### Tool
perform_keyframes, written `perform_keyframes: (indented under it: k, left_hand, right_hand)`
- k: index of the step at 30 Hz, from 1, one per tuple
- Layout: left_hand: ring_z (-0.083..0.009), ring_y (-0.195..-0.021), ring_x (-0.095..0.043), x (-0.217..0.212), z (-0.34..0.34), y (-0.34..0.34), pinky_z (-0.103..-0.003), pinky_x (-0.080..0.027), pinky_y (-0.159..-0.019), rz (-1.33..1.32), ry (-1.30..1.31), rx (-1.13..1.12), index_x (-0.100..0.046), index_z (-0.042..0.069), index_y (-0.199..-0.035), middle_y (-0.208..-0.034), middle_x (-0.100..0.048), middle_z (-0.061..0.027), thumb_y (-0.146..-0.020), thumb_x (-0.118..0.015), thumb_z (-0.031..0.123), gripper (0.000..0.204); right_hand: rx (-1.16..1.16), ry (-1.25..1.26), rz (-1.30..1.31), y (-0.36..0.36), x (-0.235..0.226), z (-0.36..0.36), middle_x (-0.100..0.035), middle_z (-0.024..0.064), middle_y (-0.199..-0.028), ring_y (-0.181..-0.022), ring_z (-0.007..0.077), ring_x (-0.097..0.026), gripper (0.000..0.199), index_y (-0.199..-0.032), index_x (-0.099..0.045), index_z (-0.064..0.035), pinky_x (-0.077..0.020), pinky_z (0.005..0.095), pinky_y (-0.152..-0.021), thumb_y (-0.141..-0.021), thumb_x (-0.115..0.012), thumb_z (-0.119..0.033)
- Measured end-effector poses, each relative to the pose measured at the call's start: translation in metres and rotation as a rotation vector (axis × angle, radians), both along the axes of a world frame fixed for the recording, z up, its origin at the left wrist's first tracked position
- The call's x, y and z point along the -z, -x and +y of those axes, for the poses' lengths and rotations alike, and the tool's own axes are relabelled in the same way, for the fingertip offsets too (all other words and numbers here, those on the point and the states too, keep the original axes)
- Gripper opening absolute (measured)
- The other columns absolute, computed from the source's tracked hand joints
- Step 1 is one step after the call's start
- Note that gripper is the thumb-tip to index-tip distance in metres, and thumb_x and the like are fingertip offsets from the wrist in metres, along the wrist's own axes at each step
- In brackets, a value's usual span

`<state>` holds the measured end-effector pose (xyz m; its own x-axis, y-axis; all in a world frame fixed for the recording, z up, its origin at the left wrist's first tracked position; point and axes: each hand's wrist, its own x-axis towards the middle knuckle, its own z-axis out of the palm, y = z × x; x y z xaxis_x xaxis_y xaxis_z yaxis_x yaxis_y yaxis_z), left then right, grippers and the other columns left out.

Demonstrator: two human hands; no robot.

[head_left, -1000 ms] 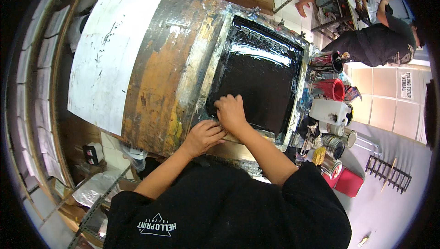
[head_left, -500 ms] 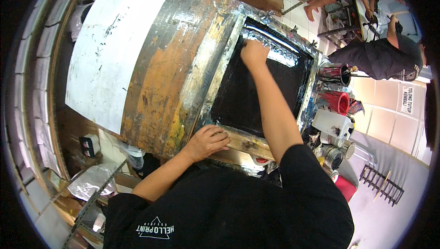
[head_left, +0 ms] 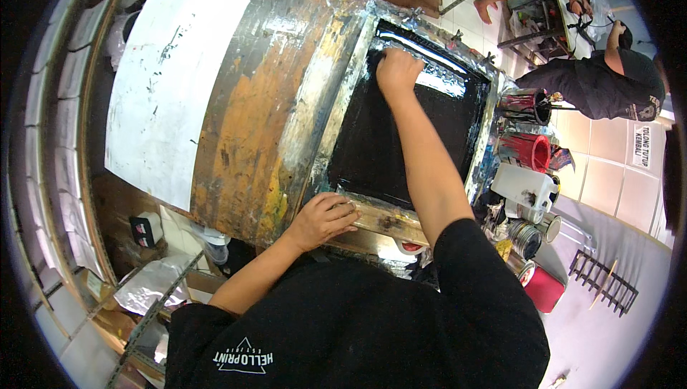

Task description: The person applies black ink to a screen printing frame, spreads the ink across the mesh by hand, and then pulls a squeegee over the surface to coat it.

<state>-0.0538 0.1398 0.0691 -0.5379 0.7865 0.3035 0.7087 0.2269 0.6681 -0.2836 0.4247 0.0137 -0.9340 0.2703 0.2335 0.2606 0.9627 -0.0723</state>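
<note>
A wooden screen-printing frame (head_left: 390,222) lies on the paint-stained board (head_left: 243,110), its mesh (head_left: 372,146) coated in wet-looking black. My right hand (head_left: 399,71) is closed in a fist over the far left part of the mesh. Something dark shows at its left side, but against the black I cannot make out what it is. At the frame's near left corner, my left hand (head_left: 325,221) curls its fingers over the wooden bar. A glossy streak (head_left: 444,78) shines along the mesh's far side.
Right of the frame stand a dark-stained pot (head_left: 526,106), a red paint pot (head_left: 526,151), a white jug (head_left: 522,190) and several tins. A white sheet (head_left: 172,81) covers the board's left end. Two people are at far right. Shelving (head_left: 64,124) lines the left.
My right hand has shifted slightly toward the far edge of the mesh, still closed. My left hand keeps its place on the frame's corner.
</note>
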Motion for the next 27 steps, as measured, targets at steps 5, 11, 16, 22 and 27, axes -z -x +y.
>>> perform_keyframes:
  k: [5,11,16,22,27]
  left_hand:
    - [-0.0244,-0.113,-0.065,0.006,0.000,-0.003,-0.044,-0.053,-0.100,-0.009,-0.011,-0.016,-0.073,0.014,-0.115,-0.115,-0.071,-0.0011,-0.084,-0.080,0.029,0.036]
    - [-0.0244,-0.113,-0.065,0.012,-0.009,-0.012,-0.044,-0.053,-0.099,-0.034,-0.001,-0.063,-0.073,0.013,-0.114,-0.114,-0.070,-0.0015,-0.084,-0.080,0.029,0.035]
    - [-0.0253,-0.112,-0.065,0.007,-0.011,-0.005,-0.044,-0.053,-0.099,-0.026,0.014,-0.037,-0.073,0.012,-0.115,-0.115,-0.070,-0.0021,-0.083,-0.081,0.030,0.037]
    - [-0.0238,-0.115,-0.063,0.004,0.000,0.001,-0.042,-0.051,-0.102,-0.008,-0.019,-0.008,-0.072,0.011,-0.116,-0.115,-0.069,-0.0017,-0.086,-0.079,0.027,0.035]
    - [-0.0247,-0.114,-0.064,0.008,-0.004,-0.005,-0.042,-0.052,-0.101,0.005,0.015,-0.030,-0.072,0.012,-0.116,-0.115,-0.070,-0.0023,-0.084,-0.079,0.029,0.037]
  right_hand:
    - [0.064,0.194,-0.325,0.006,-0.007,0.000,-0.077,0.0123,-0.103,-0.100,0.0336,-0.073,0.023,-0.099,-0.079,-0.0139,-0.0459,0.0562,-0.093,-0.085,-0.062,-0.015]
    - [-0.351,0.314,-0.508,-0.202,-0.042,-0.113,-0.068,0.0101,-0.092,-0.094,0.0293,-0.064,0.015,-0.094,-0.075,-0.0120,-0.0393,0.0505,-0.083,-0.080,-0.070,-0.013]
    - [-0.254,0.055,-0.110,-0.133,-0.010,-0.084,-0.062,0.0085,-0.092,-0.097,0.0303,-0.060,0.017,-0.102,-0.071,-0.0115,-0.0384,0.0499,-0.090,-0.085,-0.069,-0.014]
    - [0.100,0.134,-0.144,0.023,-0.014,0.013,-0.077,0.0116,-0.097,-0.093,0.0336,-0.074,0.021,-0.096,-0.079,-0.0140,-0.0435,0.0529,-0.087,-0.088,-0.059,-0.012]
    - [-0.165,0.152,-0.284,-0.088,-0.004,-0.055,-0.073,0.0123,-0.113,-0.110,0.0306,-0.068,0.025,-0.108,-0.075,-0.0121,-0.0412,0.0572,-0.099,-0.087,-0.062,-0.015]
